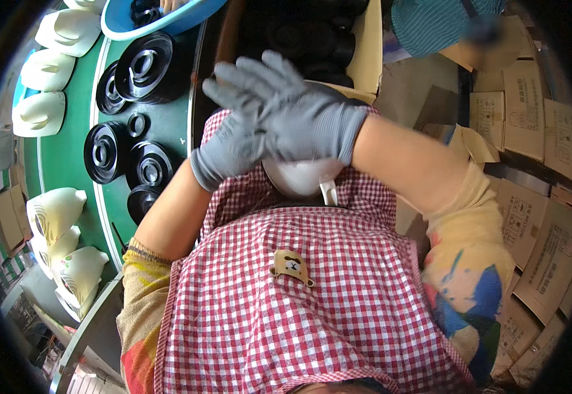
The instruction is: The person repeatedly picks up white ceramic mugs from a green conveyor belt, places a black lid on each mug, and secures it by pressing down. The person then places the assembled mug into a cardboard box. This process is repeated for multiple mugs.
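Both my hands wear grey knit gloves and meet in front of my red-and-white checked apron point(312, 308). My left hand point(230, 152) grips the left side of a white rounded plastic shell point(299, 178). My right hand point(302, 118) lies over the shell's top, its fingers spread toward the left. Only the lower curve of the shell and a small white tab point(329, 193) show below the gloves; the rest is hidden.
A green conveyor belt point(69, 151) runs along the left, carrying black round ribbed parts point(147, 65) and cream shells point(55, 210). A blue basin point(168, 23) with black parts sits at the top. Cardboard boxes point(535, 118) stack up on the right. Another person in a striped top point(437, 23) stands beyond.
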The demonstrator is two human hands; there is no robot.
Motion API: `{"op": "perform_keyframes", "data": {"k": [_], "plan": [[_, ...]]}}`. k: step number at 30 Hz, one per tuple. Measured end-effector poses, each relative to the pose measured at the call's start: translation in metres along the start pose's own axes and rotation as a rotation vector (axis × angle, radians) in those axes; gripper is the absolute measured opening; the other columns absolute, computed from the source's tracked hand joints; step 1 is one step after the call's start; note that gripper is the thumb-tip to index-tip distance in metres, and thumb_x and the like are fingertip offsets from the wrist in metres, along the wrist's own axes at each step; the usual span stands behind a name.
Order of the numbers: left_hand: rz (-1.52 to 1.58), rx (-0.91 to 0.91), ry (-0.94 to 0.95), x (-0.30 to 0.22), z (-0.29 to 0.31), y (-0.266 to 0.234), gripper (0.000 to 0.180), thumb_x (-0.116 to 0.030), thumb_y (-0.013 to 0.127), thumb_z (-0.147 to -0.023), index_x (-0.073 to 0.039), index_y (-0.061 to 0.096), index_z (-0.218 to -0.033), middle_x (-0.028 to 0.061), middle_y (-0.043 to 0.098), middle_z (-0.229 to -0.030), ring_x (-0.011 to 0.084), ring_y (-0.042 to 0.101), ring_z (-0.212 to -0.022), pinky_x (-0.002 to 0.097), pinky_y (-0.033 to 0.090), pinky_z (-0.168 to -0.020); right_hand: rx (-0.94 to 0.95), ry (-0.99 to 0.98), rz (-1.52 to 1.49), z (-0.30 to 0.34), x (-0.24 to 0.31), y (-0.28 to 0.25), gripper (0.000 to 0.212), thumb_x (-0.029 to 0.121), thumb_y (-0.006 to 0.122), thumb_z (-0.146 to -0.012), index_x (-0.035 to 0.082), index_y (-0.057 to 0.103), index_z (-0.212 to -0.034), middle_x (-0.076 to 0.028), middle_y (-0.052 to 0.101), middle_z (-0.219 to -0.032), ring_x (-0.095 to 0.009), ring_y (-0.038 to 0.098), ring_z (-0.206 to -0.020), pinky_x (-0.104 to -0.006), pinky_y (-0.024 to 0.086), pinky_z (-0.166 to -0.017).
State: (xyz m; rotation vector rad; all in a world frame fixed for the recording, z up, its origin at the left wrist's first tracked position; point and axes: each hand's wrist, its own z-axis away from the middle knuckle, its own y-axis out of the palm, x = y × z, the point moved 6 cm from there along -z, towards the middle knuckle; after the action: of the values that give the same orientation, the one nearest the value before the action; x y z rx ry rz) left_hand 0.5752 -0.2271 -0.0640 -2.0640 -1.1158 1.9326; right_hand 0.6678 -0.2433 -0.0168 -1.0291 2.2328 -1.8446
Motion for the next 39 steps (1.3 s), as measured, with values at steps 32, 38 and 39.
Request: {"op": "perform_keyframes", "data": {"k": [32,38,39], "plan": [[-0.068,0.529,-0.256,0.06,-0.136,0.013,0.031,-0.03,0.057,-0.096,-0.006,0.064,-0.115,0.0128,0.068,-0.11,0.0291,0.064,-0.102,0.0412,0.049,-0.091,0.094,-0.423,-0.32,0.037,-0.019,-0.05,0.066,0.058,0.043,-0.094,0.009,0.049,-0.137,-0.017,0.045,-0.144,-0.039,0.039,-0.134,-0.0555,0.02,-0.115],[0.143,0.542,-0.285,0.064,-0.127,0.037,0.04,-0.034,0.061,-0.092,-0.005,0.063,-0.119,0.0187,0.065,-0.115,0.0332,0.064,-0.102,0.0399,0.05,-0.091,0.152,-0.441,-0.269,0.036,-0.012,-0.025,0.072,0.062,0.062,-0.076,0.018,0.057,-0.132,-0.011,0.043,-0.145,-0.033,0.03,-0.14,-0.0561,0.012,-0.117],[-0.07,0.497,-0.258,0.054,-0.151,0.044,0.04,-0.04,0.062,-0.09,-0.004,0.067,-0.106,0.0212,0.068,-0.096,0.0392,0.064,-0.088,0.0419,0.053,-0.079,0.26,-0.356,-0.338,0.029,0.008,-0.017,0.066,0.058,0.061,-0.078,0.02,0.057,-0.132,-0.011,0.042,-0.146,-0.032,0.03,-0.139,-0.0599,0.007,-0.116]]}}
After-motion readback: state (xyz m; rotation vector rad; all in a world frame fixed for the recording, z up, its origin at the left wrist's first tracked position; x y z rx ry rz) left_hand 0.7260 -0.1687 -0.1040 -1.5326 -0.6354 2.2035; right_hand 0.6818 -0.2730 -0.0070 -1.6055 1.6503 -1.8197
